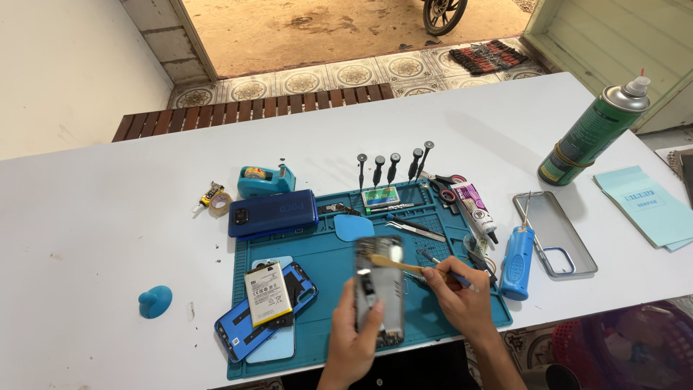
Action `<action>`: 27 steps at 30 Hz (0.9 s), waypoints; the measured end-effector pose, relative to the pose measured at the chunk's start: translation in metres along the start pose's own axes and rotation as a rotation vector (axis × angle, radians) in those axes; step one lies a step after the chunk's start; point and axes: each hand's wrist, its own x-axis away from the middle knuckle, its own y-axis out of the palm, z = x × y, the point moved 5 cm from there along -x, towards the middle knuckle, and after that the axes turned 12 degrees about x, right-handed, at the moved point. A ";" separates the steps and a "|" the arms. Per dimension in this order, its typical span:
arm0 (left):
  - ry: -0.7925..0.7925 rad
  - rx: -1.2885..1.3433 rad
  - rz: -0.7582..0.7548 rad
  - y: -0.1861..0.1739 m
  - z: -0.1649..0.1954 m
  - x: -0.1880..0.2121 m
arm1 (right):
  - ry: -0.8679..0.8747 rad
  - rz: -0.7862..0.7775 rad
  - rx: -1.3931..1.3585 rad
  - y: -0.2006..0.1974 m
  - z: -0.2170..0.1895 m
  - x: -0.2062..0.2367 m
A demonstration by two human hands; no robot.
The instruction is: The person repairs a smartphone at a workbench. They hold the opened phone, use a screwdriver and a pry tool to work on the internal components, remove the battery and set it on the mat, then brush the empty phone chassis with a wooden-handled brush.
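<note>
An opened phone body (380,289) (blurred, its detail hard to read) is held upright in the closed left hand (351,345) above the near edge of the teal work mat (325,253). A small brush (404,266) is pinched in the right hand (462,297), its tip touching the phone's upper part. A flat battery (268,292) is laid on a blue phone frame (249,328) at the mat's near left corner.

A teal work mat (325,253) lies on a white table (108,217), with a dark blue phone (273,213), a green spray can (588,137), pale blue cards (646,206) and patterned floor tiles (354,74).
</note>
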 end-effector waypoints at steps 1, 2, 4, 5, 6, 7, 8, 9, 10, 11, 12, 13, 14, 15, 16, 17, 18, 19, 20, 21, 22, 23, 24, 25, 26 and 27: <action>0.015 -0.053 -0.037 0.002 0.001 0.000 | 0.000 -0.020 -0.011 0.001 0.001 0.000; 0.028 -0.106 -0.073 0.003 0.002 0.001 | 0.001 -0.040 -0.022 0.002 0.001 0.001; 0.029 -0.133 -0.093 0.004 0.001 0.003 | 0.009 -0.016 -0.029 0.001 0.002 0.001; 0.019 -0.108 -0.077 0.003 0.000 0.002 | 0.011 -0.004 -0.034 0.001 0.002 0.001; 0.008 -0.083 -0.062 0.002 -0.001 0.001 | 0.009 0.010 -0.015 0.000 0.002 0.001; 0.019 -0.008 -0.012 -0.001 0.000 0.001 | 0.009 0.027 0.002 0.000 0.001 0.001; 0.030 0.066 0.038 -0.003 -0.001 0.000 | 0.009 0.043 0.020 -0.001 0.001 0.001; 0.042 0.140 0.089 -0.005 -0.001 0.000 | 0.009 0.051 0.018 -0.001 0.000 0.000; 0.050 0.145 0.126 -0.007 0.000 0.001 | 0.010 0.058 0.017 -0.001 0.000 0.000; 0.058 0.150 0.162 -0.009 0.000 0.001 | 0.010 0.065 0.017 -0.001 -0.001 0.000; 0.067 0.155 0.197 -0.010 0.000 0.001 | 0.014 0.066 0.012 -0.002 -0.001 -0.001; 0.072 0.142 0.180 -0.008 0.001 0.001 | 0.019 0.066 0.007 -0.002 -0.001 0.000; 0.078 0.129 0.165 -0.007 0.002 0.001 | 0.022 0.065 0.002 -0.002 0.000 0.000; 0.086 0.116 0.150 -0.007 0.004 0.001 | 0.022 0.066 -0.003 -0.002 -0.001 -0.001; 0.079 0.090 0.129 -0.005 0.004 0.000 | 0.020 0.065 -0.007 -0.002 0.000 -0.001; 0.072 0.064 0.106 -0.003 0.005 0.000 | 0.020 0.066 -0.011 -0.002 0.000 -0.001; 0.064 0.037 0.082 -0.002 0.006 -0.001 | 0.021 0.059 -0.007 -0.002 0.000 -0.001; 0.045 -0.031 0.028 0.000 0.007 -0.001 | 0.022 0.052 -0.004 -0.001 0.000 0.000; 0.025 -0.099 -0.025 0.003 0.007 -0.001 | 0.024 0.044 -0.001 -0.001 0.001 0.000; 0.005 -0.166 -0.078 0.005 0.007 0.000 | 0.015 0.050 -0.009 -0.001 0.000 0.000; 0.012 -0.151 -0.077 0.006 0.008 0.000 | 0.004 0.055 -0.016 -0.002 0.000 0.001; 0.019 -0.136 -0.076 0.005 0.010 0.000 | -0.008 0.060 -0.023 -0.001 -0.001 0.001; 0.026 -0.122 -0.077 0.006 0.010 -0.001 | 0.007 0.057 -0.018 -0.001 0.000 0.000; 0.016 -0.096 -0.059 0.006 0.009 -0.001 | 0.024 0.055 -0.014 -0.001 0.001 0.000; 0.003 -0.070 -0.042 0.005 0.009 -0.001 | 0.043 0.053 -0.010 -0.001 0.001 0.000; -0.009 -0.045 -0.024 0.004 0.008 -0.001 | 0.035 0.057 -0.004 -0.001 0.000 0.000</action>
